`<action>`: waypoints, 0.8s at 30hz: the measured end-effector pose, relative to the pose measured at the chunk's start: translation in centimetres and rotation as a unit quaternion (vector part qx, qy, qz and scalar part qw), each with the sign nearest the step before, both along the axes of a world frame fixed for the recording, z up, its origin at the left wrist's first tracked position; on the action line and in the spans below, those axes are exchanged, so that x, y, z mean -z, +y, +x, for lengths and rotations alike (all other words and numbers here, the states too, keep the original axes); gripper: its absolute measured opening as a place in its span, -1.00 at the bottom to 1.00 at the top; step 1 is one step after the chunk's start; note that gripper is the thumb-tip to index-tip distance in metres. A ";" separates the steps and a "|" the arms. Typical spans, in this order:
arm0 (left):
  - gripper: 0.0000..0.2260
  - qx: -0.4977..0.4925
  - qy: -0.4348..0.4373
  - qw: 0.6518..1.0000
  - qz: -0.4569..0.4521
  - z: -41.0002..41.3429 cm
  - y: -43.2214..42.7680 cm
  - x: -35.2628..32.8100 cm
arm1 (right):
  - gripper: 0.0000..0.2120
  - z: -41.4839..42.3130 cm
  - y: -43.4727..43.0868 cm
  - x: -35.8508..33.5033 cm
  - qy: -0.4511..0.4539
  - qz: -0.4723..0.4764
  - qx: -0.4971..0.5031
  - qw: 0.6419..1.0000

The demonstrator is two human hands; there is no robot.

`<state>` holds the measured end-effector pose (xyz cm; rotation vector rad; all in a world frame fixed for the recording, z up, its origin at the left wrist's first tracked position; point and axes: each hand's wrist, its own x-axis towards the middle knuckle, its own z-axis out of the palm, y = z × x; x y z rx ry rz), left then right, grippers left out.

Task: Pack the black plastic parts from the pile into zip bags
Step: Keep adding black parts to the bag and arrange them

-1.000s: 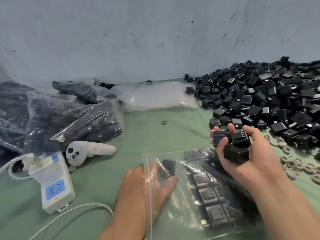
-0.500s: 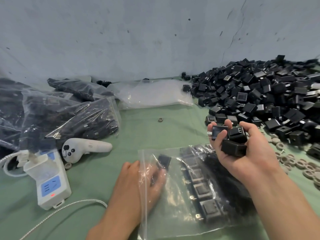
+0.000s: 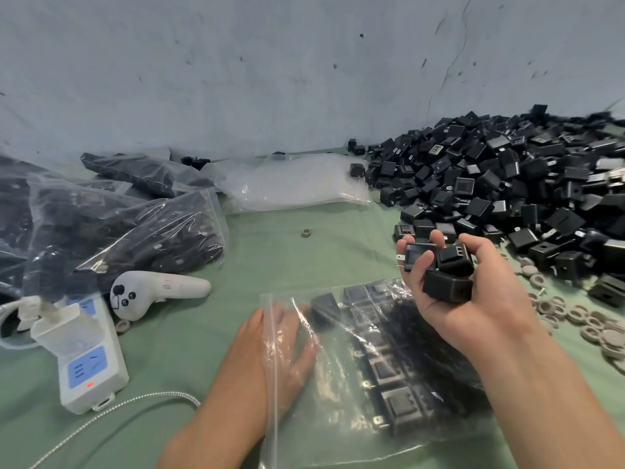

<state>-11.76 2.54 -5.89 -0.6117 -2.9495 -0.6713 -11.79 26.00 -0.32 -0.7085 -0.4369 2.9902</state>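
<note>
A big pile of black plastic parts [image 3: 500,187] fills the right side of the green table. A clear zip bag [image 3: 355,384] lies flat in front of me with several black parts lined up inside. My left hand [image 3: 270,353] reaches into the bag's open left side, fingers spread flat under the plastic. My right hand [image 3: 473,299] hovers over the bag's upper right corner and grips three black parts [image 3: 439,272] in its curled fingers.
Filled zip bags [image 3: 111,225] lie stacked at the left, and a stack of unused clear bags [image 3: 291,184] lies by the wall. A white controller [image 3: 152,292], a white power strip [image 3: 84,363] with a cable, and grey rings [image 3: 575,319] lie around.
My right hand with the parts has stayed above the bag's corner. My left hand has stayed inside the bag, shifting only slightly.
</note>
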 end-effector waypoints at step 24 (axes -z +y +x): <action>-0.60 0.085 0.070 0.994 0.022 -0.5 -0.3 2.9 | -0.80 0.5 -0.7 -0.1 -0.013 0.001 -0.018 1.000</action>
